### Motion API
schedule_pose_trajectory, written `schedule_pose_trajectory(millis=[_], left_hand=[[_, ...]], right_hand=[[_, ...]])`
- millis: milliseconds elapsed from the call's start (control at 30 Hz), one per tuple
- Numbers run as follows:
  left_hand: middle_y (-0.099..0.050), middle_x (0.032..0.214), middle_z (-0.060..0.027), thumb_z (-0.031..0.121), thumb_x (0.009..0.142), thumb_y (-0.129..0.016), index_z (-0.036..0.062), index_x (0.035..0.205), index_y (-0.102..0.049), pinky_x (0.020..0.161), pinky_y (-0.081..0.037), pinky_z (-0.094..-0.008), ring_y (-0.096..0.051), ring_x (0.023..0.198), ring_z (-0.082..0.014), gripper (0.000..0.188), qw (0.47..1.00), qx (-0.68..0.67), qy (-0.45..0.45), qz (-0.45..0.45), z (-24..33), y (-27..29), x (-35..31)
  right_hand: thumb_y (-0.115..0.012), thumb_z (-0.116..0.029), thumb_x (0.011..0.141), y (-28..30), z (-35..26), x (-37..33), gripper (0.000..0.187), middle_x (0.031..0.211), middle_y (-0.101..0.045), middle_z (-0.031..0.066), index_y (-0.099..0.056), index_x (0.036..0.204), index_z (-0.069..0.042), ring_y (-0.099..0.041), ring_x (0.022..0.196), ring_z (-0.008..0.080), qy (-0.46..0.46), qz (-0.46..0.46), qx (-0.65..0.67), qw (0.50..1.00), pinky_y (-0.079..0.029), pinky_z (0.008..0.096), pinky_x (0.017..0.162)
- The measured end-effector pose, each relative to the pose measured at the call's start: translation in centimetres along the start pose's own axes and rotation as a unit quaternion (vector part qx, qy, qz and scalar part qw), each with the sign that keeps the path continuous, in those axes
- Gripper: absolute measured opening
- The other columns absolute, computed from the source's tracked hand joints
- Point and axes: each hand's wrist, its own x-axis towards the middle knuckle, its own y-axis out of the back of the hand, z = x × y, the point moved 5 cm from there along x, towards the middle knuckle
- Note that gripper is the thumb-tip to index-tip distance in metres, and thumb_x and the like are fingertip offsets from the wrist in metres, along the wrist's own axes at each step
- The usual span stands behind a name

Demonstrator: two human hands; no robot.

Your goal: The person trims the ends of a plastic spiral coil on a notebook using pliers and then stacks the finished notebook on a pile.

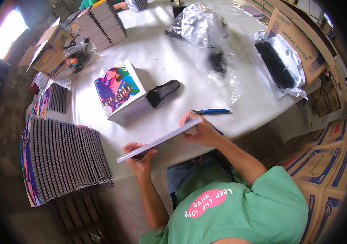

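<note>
Held edge-on between both hands is a thin notebook [159, 140], its row of punched holes or binding along the edge facing me. My left hand [139, 157] is closed on its left end, thumb on the near side. My right hand [197, 131] grips the other end. Just beyond the right hand, cutters or pliers with blue handles [216, 111] lie on the table. A stack of notebooks with a colourful portrait cover [116, 87] stands farther off. Touching it or close beside it is a black sole-shaped object [162, 92].
Tall piles of spiral-bound notebooks [68, 156] stand at the left, with more [101, 26] at the back. Clear plastic wrap [204, 26] and a bundle of black spiral coils [277, 61] lie farther right. Cardboard boxes [319, 166] are stacked at my right, beside the white-covered table [258, 110].
</note>
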Motion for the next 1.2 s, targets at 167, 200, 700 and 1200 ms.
schedule_pose_trajectory(millis=[167,200,700,1200], left_hand=[[-0.051,0.100,-0.0076,0.011,0.067,-0.078,0.0022,0.126,-0.034,0.091,-0.040,-0.0366,-0.050,0.101,-0.0242,0.074,0.881,0.325,-0.286,0.192,6.2,-2.3,-1.2],[-0.051,0.099,-0.0069,0.012,0.068,-0.077,0.0030,0.126,-0.034,0.094,-0.037,-0.0385,-0.050,0.101,-0.0247,0.072,0.829,0.400,-0.329,0.211,7.5,-3.7,-1.8],[-0.051,0.069,0.0005,0.015,0.069,-0.067,0.0151,0.083,-0.065,0.108,-0.008,-0.0459,-0.052,0.085,-0.0210,0.014,0.790,0.466,-0.399,0.001,9.4,-11.4,-1.7],[-0.044,0.065,0.0080,0.037,0.062,-0.077,0.0309,0.095,-0.071,0.110,-0.001,-0.0499,-0.053,0.088,-0.0138,0.034,0.779,0.457,-0.428,0.038,8.4,-10.6,-1.4]], right_hand=[[-0.067,0.004,0.061,0.2,0.4,-0.2,0.034,0.086,-0.056,0.0074,-0.049,0.090,-0.004,-0.054,0.082,0.0125,-0.023,0.074,-0.019,0.997,-0.045,0.0272,0.070],[-0.067,0.002,0.062,-0.3,-0.3,-0.1,0.034,0.085,-0.056,0.0085,-0.049,0.090,-0.004,-0.054,0.081,0.0135,-0.039,0.076,-0.032,0.996,-0.045,0.0281,0.071],[-0.059,-0.005,0.076,38.2,0.4,1.2,0.027,0.098,-0.062,0.0097,-0.062,0.102,-0.009,-0.059,0.094,0.0301,0.011,0.241,-0.675,0.697,-0.046,0.0394,0.083],[-0.066,0.001,0.076,6.9,-11.5,1.2,0.020,0.084,-0.063,0.0065,-0.067,0.095,-0.006,-0.059,0.075,0.0197,0.141,-0.059,-0.182,0.971,-0.047,0.0314,0.069]])
